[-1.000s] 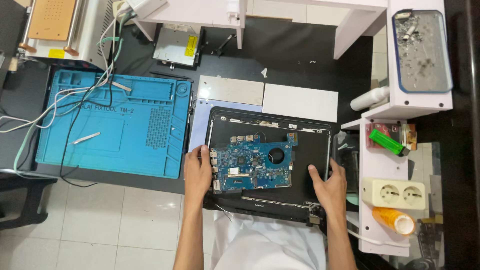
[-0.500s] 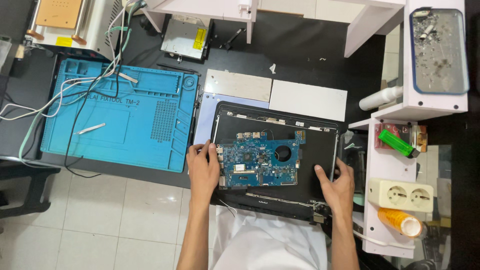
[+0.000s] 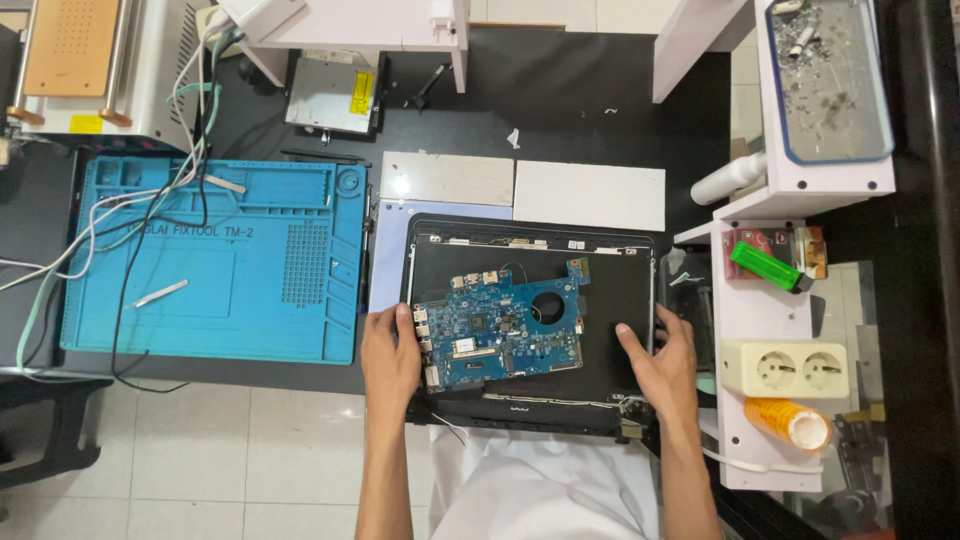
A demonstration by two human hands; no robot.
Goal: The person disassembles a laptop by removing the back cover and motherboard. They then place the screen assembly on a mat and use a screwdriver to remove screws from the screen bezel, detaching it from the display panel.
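Head view: left hand (image 3: 388,358) lies flat and open on the left edge of the blue circuit board (image 3: 503,325), which sits in the black laptop shell (image 3: 620,300). Right hand (image 3: 662,368) rests open on the shell's right side, gripping nothing. Best w/ even pressure on the edges, fingers off the components.

Black bench (image 3: 560,90): blue mat (image 3: 215,260), laptop shell (image 3: 620,290).
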